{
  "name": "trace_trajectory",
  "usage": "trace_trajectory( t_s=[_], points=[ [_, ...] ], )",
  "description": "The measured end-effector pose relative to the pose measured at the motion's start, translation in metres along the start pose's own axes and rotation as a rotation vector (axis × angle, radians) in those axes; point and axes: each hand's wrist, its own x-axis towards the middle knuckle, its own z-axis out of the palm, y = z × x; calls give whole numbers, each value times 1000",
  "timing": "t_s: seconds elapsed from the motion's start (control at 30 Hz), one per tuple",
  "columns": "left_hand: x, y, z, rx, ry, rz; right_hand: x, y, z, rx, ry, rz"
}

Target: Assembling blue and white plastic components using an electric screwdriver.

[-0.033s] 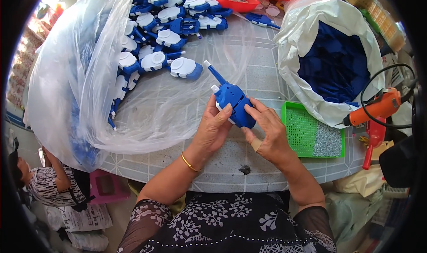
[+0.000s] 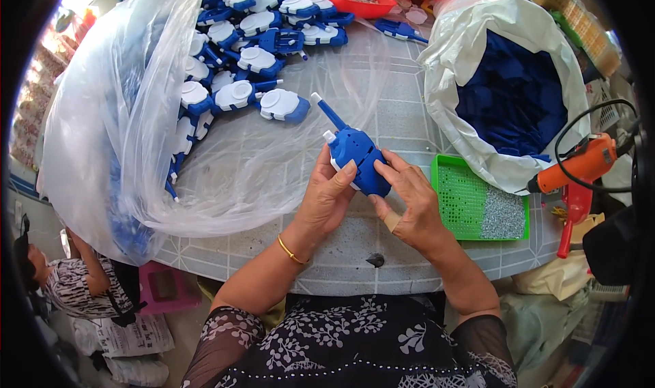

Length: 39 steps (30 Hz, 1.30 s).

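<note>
Both hands hold one blue plastic casing (image 2: 360,157) above the table. It is a rounded body with slots and small holes, a white edge, a white nub and a blue rod (image 2: 329,112) tipped in white at its far end. My left hand (image 2: 330,187) is closed round its left side, thumb on the blue face. My right hand (image 2: 413,200) grips its right and near edge; a tan bandage wraps one digit. The pile of similar blue and white casings (image 2: 258,59) lies at the far left, the nearest one (image 2: 284,106) just beyond my left hand.
A large clear plastic bag (image 2: 102,115) spreads over the left side. At right are a green tray (image 2: 458,197) of small metal screws, a white sack (image 2: 437,67) of dark blue parts and an orange electric screwdriver (image 2: 576,164). Red bowls (image 2: 358,6) stand far back. Another person (image 2: 82,279) is at lower left.
</note>
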Motion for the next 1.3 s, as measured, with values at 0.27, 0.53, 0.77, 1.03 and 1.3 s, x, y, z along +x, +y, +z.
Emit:
trace_trajectory(
  t_s=[0.27,0.53,0.77,1.03,1.3],
  points=[
    [-1,-5,1,49,10,29,-3,1,7,-75,4,0],
    [-5,-5,9,945,271,780,0,23,-19,13,-128,37],
    [-5,14,19,1848,-497,665,0,29,-23,14,-469,32],
    [-14,9,22,1795,-476,579,-17,-20,-115,-175,709,102],
    [-10,-4,21,1746,-541,579,9,33,-135,502,555,360]
  ],
)
